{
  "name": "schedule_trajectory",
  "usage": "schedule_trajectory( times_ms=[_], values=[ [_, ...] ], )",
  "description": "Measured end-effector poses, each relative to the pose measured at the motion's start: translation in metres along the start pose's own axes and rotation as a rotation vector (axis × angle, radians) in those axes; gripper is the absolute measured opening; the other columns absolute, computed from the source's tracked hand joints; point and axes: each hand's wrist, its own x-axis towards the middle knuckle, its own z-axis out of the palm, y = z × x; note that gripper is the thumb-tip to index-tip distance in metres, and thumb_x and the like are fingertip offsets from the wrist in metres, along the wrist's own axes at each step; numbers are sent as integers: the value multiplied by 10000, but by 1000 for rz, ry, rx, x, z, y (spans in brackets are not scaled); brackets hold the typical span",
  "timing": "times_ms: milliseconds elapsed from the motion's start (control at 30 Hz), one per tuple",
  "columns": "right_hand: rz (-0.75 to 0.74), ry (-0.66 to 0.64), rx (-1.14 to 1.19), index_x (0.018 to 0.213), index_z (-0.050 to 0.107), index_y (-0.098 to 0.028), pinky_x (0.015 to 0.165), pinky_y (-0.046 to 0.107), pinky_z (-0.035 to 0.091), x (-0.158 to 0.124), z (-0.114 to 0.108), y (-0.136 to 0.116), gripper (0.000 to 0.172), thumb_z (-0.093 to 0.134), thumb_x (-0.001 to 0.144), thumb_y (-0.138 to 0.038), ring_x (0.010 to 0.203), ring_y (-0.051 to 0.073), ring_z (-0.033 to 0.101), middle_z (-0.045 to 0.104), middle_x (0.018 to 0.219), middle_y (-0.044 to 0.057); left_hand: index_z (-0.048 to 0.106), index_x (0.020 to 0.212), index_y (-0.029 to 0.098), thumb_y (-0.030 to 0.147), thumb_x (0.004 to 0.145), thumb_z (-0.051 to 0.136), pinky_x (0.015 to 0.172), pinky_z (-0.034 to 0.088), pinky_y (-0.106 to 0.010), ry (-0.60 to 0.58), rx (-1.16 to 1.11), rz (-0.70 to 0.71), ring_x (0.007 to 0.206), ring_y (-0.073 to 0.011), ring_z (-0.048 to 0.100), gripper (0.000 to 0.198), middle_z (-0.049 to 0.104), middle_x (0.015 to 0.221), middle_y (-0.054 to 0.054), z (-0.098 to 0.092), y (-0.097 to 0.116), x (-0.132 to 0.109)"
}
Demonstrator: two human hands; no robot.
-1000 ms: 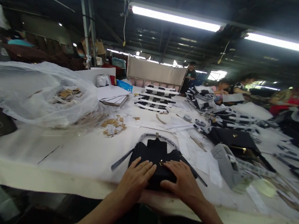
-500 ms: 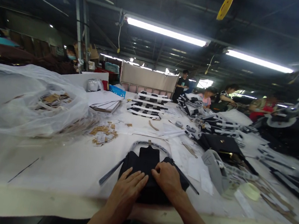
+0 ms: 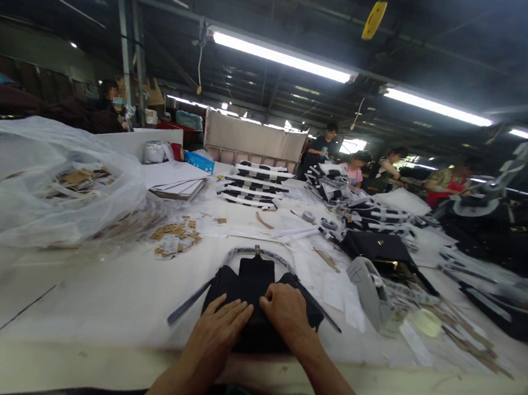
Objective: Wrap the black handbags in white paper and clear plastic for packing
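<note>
A black handbag (image 3: 250,331) lies near the table's front edge, its small front tab (image 3: 256,273) with a metal clasp pointing away from me. Behind it arches a handle wrapped in clear plastic (image 3: 230,252). My left hand (image 3: 219,328) rests flat on the bag's left part, fingers stretched out. On the right part, just below the tab, my right hand (image 3: 285,310) has its fingers curled in against the bag. What sits under those fingertips is hidden. Dark straps (image 3: 189,303) stick out on both sides of the bag.
A tape dispenser (image 3: 367,293) stands to the right, beside another black bag (image 3: 378,250). On the left are a large clear plastic sack (image 3: 56,201) and a pile of brown tags (image 3: 175,238). Striped wrapped handles (image 3: 255,190) lie farther back. Several people work beyond the table.
The whole view has swung slightly to the right, so everything sits farther left in the picture. Both hands stay on the bag in nearly the same pose.
</note>
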Motion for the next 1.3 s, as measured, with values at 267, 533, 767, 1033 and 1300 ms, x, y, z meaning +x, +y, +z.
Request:
schedule_trajectory(
  times_ms=[267, 533, 767, 1033, 1300],
  values=[
    [-257, -82, 140, 1111, 709, -227, 1003, 378, 396, 0, -27, 26, 437, 638, 813, -539, 1114, 257, 612, 707, 1159, 74, 491, 1368, 195, 39, 808, 572, 1098, 387, -476, -290, -16, -171, 1271, -255, 531, 587, 552, 1388, -114, -30, 3, 20],
    [-361, -270, -26, 1428, 481, -156, 1179, 545, 160, -3, 4, 58, 967, 819, 594, -509, 1397, 353, 359, 442, 1485, 175, 583, 1231, 179, 258, 683, 769, 941, 480, -458, -387, 34, -135, 1065, -318, 627, 583, 658, 1188, -126, -40, -2, 49],
    [-474, -228, -76, 1375, 546, -197, 1111, 521, 347, -10, 25, 61, 560, 636, 822, -206, 1318, 306, 486, 546, 1409, 113, 500, 1367, 180, 96, 897, 481, 1036, 426, -477, -280, 124, -113, 1215, -278, 563, 479, 591, 1330, -135, 5, 2, 25],
    [-487, -19, -124, 1403, 518, -221, 1129, 498, 336, -34, 54, 66, 610, 358, 862, 11, 1336, 281, 467, 521, 1439, 76, 426, 1438, 299, 92, 945, 406, 1076, 285, -685, -121, 255, -108, 1302, -335, 480, 535, 534, 1409, -95, 27, 8, 0],
    [-662, -248, -138, 1445, 451, -289, 1100, 675, 221, -6, 9, 67, 771, 552, 705, -93, 1351, 372, 417, 520, 1440, 112, 403, 1456, 288, 52, 915, 405, 1098, 311, -633, -189, 248, -60, 1297, -322, 493, 590, 523, 1418, -104, 20, 0, 3]
  ],
)
